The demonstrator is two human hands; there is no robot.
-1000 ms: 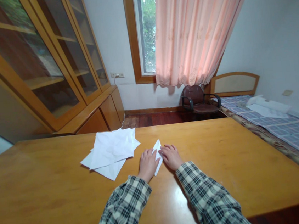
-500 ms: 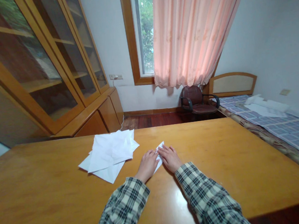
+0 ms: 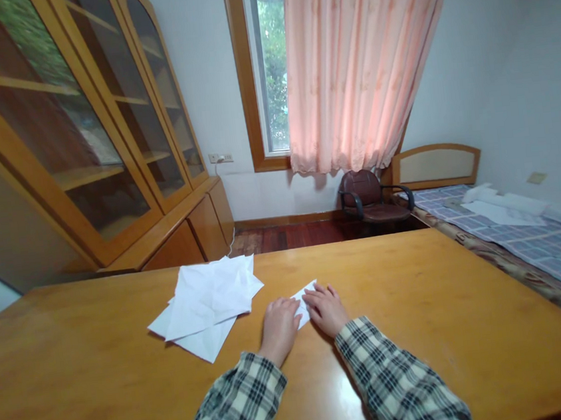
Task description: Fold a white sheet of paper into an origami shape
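Observation:
A small white folded paper (image 3: 302,309) lies on the wooden table between my hands. My left hand (image 3: 279,324) holds its left side, fingers curved down on it and the thumb near its lower edge. Opposite, my right hand (image 3: 327,307) is closed on the right side, with fingertips pressed to the paper near its upper corner. Parts of the paper are hidden under the fingers. To the left of my left hand is a loose pile of white paper sheets (image 3: 209,297), creased and overlapping at angles.
The broad wooden table (image 3: 105,402) reaches across the view. Behind it stand a glass-door cabinet (image 3: 159,202) at left, a dark red armchair (image 3: 366,194) under a pink curtain (image 3: 350,62), and a bed (image 3: 529,244) at right with white material on it.
My hands have moved slightly apart, and more of the folded paper shows between them. The whole scene sits a little lower as the head view has tilted up.

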